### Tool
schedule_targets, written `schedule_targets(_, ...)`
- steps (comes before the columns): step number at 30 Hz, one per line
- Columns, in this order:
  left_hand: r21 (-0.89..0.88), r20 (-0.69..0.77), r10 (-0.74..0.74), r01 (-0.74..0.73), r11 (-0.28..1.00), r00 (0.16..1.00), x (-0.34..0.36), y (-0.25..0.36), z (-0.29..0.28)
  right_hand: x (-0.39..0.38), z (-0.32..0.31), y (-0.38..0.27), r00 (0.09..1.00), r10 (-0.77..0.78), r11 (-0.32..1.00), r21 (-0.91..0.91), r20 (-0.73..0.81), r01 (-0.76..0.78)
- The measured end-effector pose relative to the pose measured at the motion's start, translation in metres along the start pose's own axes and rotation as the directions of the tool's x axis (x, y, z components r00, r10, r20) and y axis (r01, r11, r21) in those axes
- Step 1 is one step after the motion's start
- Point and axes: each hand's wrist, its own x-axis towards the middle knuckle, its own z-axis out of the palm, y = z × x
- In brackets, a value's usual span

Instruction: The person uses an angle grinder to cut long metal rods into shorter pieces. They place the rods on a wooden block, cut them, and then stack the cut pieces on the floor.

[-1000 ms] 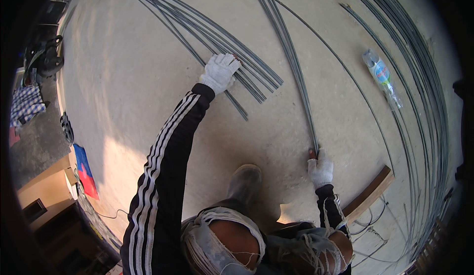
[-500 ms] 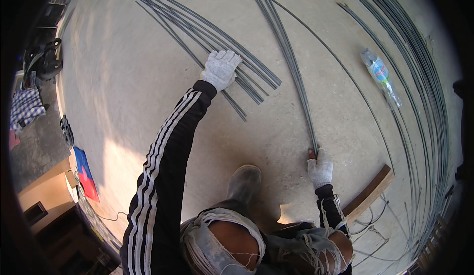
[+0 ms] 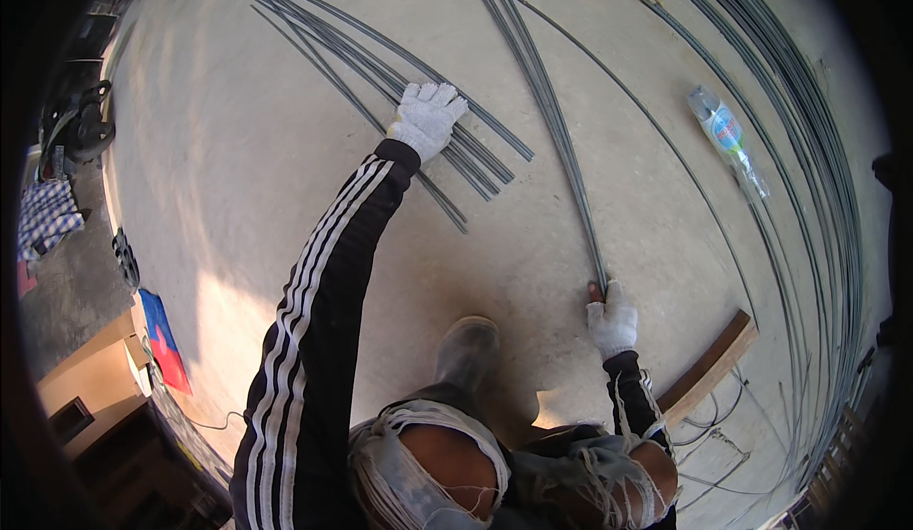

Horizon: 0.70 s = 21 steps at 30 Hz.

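My left hand (image 3: 426, 114), in a white knit glove, rests palm down with its fingers apart across the left group of grey metal rods (image 3: 338, 55), which lie fanned out on the concrete floor (image 3: 228, 131). My right hand (image 3: 611, 316), also gloved, with a bare fingertip showing, is closed round the near end of a narrower bundle of rods (image 3: 556, 121) that runs away toward the top. A single thin rod (image 3: 647, 116) lies just right of that bundle.
A plastic bottle (image 3: 728, 140) lies among long rods (image 3: 808, 150) curving along the right. A wooden board (image 3: 706, 368) is near my right forearm. Along the left are cardboard (image 3: 81, 364), a red and blue item (image 3: 164, 340) and checked cloth (image 3: 48, 216). My boot (image 3: 464, 354) shows below.
My left hand has moved a little up and away from me, and its fingers are more spread. My right hand has shifted slightly up and left in the picture, still gripping the bundle.
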Motion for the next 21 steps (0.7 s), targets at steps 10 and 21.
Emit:
schedule_targets(10,-0.108,-0.031,0.022,-0.026,0.994,0.999,0.004,0.008,0.003,0.002,-0.002,-0.005,1.000,0.023,1.000,0.014,-0.008,-0.023)
schedule_targets(21,-0.061,0.051,0.018,-0.015,0.998,0.999,-0.018,0.016,-0.010,0.002,-0.009,-0.006,0.992,0.089,0.995,0.027,0.094,-0.092)
